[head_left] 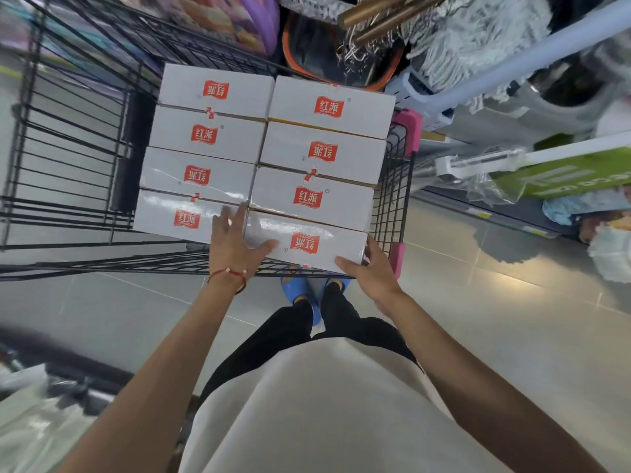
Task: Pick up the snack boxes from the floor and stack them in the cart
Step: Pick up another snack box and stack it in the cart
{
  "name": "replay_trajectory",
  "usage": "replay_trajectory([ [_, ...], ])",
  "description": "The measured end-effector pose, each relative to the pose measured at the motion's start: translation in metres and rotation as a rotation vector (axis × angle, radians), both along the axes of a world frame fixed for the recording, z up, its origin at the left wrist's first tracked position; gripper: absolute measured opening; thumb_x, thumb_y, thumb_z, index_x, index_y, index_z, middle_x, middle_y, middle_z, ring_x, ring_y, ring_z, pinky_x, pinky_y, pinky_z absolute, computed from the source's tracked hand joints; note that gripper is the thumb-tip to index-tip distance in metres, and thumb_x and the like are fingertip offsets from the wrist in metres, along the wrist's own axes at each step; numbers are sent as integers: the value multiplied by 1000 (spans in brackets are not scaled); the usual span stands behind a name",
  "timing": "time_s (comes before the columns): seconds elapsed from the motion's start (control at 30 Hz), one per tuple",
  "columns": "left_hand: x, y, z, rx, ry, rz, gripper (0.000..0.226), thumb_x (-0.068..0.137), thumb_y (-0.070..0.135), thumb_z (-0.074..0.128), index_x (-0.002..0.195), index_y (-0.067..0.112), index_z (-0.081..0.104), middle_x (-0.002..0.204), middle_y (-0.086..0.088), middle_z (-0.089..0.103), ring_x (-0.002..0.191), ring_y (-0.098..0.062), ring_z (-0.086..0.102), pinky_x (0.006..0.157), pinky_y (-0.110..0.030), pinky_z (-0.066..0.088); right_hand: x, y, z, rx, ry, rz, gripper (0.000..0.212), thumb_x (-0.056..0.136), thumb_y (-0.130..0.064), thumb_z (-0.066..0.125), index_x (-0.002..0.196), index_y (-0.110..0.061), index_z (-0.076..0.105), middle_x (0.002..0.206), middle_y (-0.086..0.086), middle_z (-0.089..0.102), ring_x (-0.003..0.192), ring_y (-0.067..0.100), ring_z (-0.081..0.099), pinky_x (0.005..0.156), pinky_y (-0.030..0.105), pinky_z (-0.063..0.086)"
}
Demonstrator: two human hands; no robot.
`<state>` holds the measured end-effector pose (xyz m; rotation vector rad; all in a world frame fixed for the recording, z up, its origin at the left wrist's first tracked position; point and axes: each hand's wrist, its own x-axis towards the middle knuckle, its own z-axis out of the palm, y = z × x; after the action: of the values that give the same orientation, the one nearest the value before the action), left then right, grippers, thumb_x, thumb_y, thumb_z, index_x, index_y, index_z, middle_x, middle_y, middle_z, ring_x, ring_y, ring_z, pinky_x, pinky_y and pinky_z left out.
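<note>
Eight snack boxes (263, 165) lie flat on top of the load in the cart (392, 199). They sit in two rows of four, side by side, with their edges touching. I think they are packed tight like this so that none can slide off and more can go on top. The top of the pile stands above the black wire sides.

The left hand (232, 244) lies on the boxes where the near left box (186, 218) meets the near right box (307, 242). Its fingers (227, 216) are straight and spread wide. They press down flat and grip nothing. I think this hand keeps the two rows level and stops them from moving.

The right hand (365, 271) is at the near right corner of the near right box. Its thumb lies on the top of the box, and its fingers (374, 247) bend round the end of the box. So this hand has hold of that box. I think it is pushing the box in snug against its neighbours.

No box shows on the floor (478, 319) in this view, so the job looks close to done. The near boxes hang a little over the cart's front edge, so a bump could tip them.
</note>
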<state>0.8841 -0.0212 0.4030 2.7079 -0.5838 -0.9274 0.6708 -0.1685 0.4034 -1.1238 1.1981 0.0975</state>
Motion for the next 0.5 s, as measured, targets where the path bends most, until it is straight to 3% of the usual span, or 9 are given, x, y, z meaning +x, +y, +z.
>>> replay_trajectory([
  [0.07, 1, -1, -8, 78, -9, -87, 102, 83, 54, 72, 160, 29, 10, 168, -9, 0, 155, -35, 1, 120, -58, 18, 0, -1, -1, 6, -9, 14, 68, 93, -7, 75, 151, -20, 43, 126, -7, 59, 105, -1, 57, 66, 1, 50],
  [0.23, 0, 0, -10, 103, -30, -96, 100, 85, 56, 69, 160, 33, 7, 169, -5, -3, 155, -34, 0, 120, -59, 22, 0, 1, -4, 31, -26, 14, 71, 96, -9, 73, 155, -23, 37, 134, -5, 58, 120, 11, 56, 68, 2, 50],
  [0.33, 1, 0, -11, 128, -15, -104, 101, 85, 56, 68, 160, 34, 4, 169, -5, -7, 155, -33, -3, 119, -62, 22, -2, 4, -5, 29, -45, 18, 72, 97, -11, 71, 157, -24, 33, 142, -2, 57, 130, 15, 52, 80, 3, 49],
  [0.4, 3, 1, -12, 123, -21, -82, 101, 84, 55, 71, 160, 34, 6, 168, -5, -6, 155, -33, -4, 120, -62, 20, 2, 7, -2, 15, -55, 37, 74, 98, -13, 70, 158, -27, 30, 145, -4, 55, 129, 10, 48, 95, 12, 44],
  [0.5, 1, -1, -16, 101, -42, -69, 102, 81, 54, 75, 159, 33, 13, 168, -7, 1, 154, -34, 1, 120, -61, 21, 1, 12, -1, -16, -51, 18, 75, 99, -16, 69, 160, -29, 27, 142, -8, 54, 130, 9, 47, 102, 24, 41],
])
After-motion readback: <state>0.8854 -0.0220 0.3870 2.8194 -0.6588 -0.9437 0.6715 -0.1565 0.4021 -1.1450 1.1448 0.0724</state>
